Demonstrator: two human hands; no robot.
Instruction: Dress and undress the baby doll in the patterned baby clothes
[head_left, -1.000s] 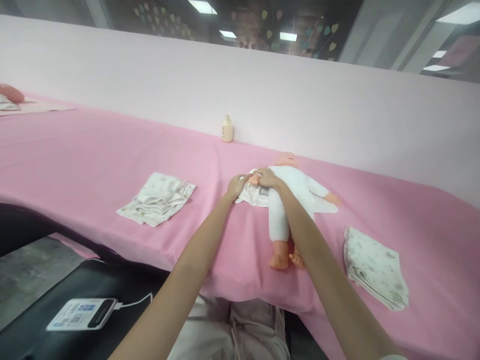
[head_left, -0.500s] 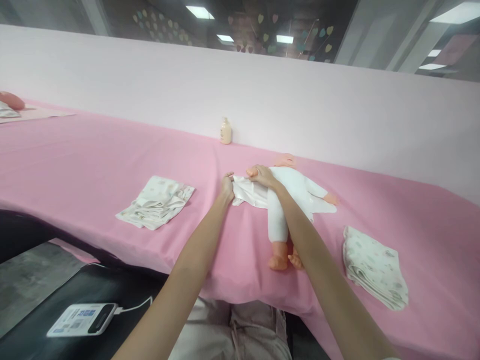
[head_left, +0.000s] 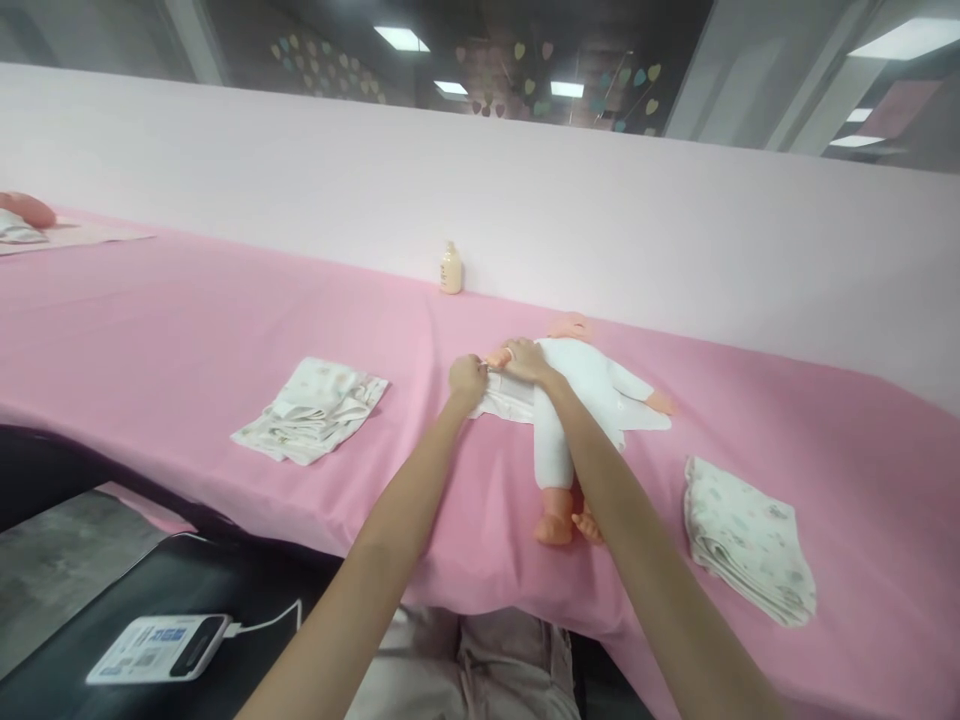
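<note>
A baby doll [head_left: 589, 378] with a white cloth body lies on its back on the pink table cover, head toward the wall and feet toward me. A white garment [head_left: 510, 398] is spread beneath it, reaching out at both sides. My left hand [head_left: 468, 378] is closed on the garment's edge, close beside the doll's small hand [head_left: 498, 357]. Around the doll's arm, just behind that small hand, my right hand [head_left: 527, 360] is closed. My right forearm crosses over the doll's body and hides part of one leg.
A folded patterned cloth [head_left: 750, 540] lies at the right and a looser patterned cloth [head_left: 311, 410] at the left. A pump bottle [head_left: 451, 269] stands by the wall. On the black chair [head_left: 247, 580] rests a white power bank [head_left: 159, 648] with a cable.
My left hand has moved right, nearer to the doll's hand, bringing the garment's edge with it. My right hand stays at the doll's arm.
</note>
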